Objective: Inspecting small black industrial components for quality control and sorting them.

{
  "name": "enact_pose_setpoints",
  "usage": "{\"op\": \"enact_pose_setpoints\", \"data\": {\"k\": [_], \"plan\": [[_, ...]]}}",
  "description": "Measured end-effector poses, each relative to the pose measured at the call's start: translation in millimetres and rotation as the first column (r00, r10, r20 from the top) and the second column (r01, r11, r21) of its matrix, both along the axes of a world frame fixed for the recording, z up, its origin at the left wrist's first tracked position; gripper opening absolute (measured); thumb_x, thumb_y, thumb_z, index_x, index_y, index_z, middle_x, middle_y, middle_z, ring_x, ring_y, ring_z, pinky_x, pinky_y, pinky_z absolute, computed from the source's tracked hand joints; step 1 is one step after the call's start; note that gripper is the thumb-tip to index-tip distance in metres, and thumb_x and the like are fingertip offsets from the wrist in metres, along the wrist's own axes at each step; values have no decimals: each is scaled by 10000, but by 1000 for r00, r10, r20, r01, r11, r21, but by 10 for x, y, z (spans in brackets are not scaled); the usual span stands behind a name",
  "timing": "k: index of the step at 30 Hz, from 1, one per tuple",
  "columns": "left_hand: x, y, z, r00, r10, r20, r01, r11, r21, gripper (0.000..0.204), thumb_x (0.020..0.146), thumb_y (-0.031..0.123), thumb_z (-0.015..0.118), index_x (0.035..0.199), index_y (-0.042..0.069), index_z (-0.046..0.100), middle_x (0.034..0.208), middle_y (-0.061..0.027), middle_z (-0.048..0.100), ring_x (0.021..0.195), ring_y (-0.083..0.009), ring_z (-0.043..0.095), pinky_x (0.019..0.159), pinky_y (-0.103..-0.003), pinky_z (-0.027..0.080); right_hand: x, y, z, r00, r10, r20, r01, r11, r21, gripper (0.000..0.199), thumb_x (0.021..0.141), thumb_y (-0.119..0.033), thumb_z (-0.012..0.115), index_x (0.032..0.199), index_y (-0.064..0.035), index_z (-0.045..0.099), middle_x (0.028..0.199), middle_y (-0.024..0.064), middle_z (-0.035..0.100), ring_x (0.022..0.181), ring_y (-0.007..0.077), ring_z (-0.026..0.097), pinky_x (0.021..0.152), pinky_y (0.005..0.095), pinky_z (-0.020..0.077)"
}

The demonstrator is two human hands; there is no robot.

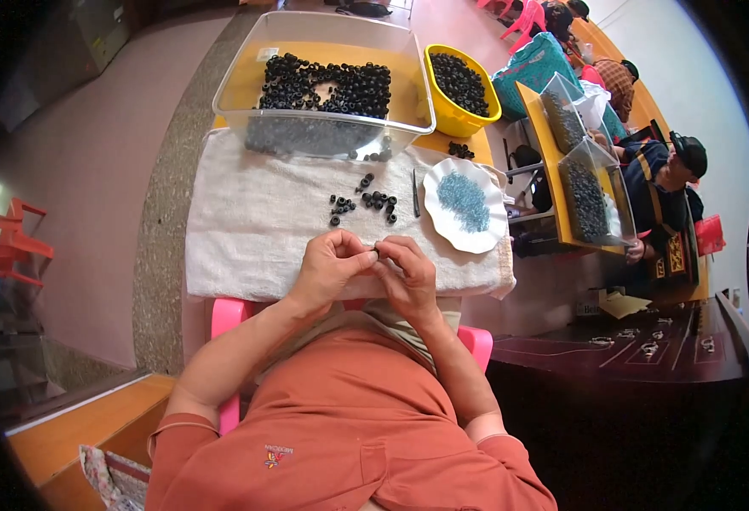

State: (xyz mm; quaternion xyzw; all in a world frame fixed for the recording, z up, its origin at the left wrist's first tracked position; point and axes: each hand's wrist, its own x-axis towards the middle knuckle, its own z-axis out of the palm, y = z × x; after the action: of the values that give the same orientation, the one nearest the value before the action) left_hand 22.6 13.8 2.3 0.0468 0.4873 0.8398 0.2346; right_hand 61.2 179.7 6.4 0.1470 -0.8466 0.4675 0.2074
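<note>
Pinching one small black ring (377, 249) between them, left hand (330, 266) and right hand (407, 272) both have a closed grip. Roughly a dozen loose rings (366, 203) sit on the white cloth (246, 221), plus one clear tub (323, 77), one yellow bowl (461, 85), one white plate (466, 207).

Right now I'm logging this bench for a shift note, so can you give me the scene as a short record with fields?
left hand: fingertips pinched, meeting the right hand
right hand: pinching a small black ring
surface: white towel over the table
loose rings: scattered on the towel beyond the hands
white plate: holds small blue-grey pieces
clear tub: many black rings inside
yellow tub: more black rings
tweezers: on the towel, left of the plate
nearby: another person seated to the right
</note>
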Motion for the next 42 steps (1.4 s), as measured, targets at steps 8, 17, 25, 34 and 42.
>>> {"op": "enact_pose_setpoints", "data": {"k": [8, 17, 25, 34, 42], "plan": [[-8, -8, 51, 999, -26, 33, 26, 1000, -1, 115, 852, -2, 692, 900, 16, 589, 842, -44, 654, 763, -93, 631, 698, -229, 539, -5, -3, 83, 993, -10, -118, 23, 994, 108, 345, 721, 17, 748, 1043, 7, 625, 987, 159, 620, 812, 276, 641, 697, 341, 524], [14, 3, 12, 998, -58, -37, 56, 998, -38, 118, 841, -7, 699, 891, 17, 596, 832, -34, 650, 764, -86, 617, 711, -230, 527, 1, 38, 78, 982, 1, -186, 39, 976, 214, 296, 675, 14, 720, 958, -14, 638, 946, 143, 634, 783, 314, 631, 659, 376, 518], [23, -14, 72, 997, -68, -31, 66, 996, -60, 121, 839, 14, 711, 880, 21, 597, 829, -29, 646, 764, -83, 613, 704, -231, 524, 35, 13, 106, 997, -51, -57, 59, 989, 136, 273, 688, 9, 714, 946, -20, 633, 955, 157, 635, 818, 328, 647, 682, 385, 531], [32, 4, 11, 992, -105, -66, 102, 994, -48, 119, 851, 35, 710, 881, 18, 596, 828, -35, 650, 754, -85, 614, 693, -232, 526, 41, 93, 103, 996, 42, -77, -27, 983, 184, 263, 701, 20, 709, 951, -15, 637, 943, 148, 636, 781, 297, 655, 677, 362, 533], [12, -10, 90, 997, -59, 48, 60, 998, -20, 175, 875, 147, 727, 887, 24, 603, 800, -29, 654, 717, -81, 598, 673, -224, 506, -353, 401, 631, 888, -332, -319, 390, 910, 139, 257, 790, 35, 715, 1028, 7, 622, 844, 70, 611, 683, 141, 551, 616, 267, 461]]}}
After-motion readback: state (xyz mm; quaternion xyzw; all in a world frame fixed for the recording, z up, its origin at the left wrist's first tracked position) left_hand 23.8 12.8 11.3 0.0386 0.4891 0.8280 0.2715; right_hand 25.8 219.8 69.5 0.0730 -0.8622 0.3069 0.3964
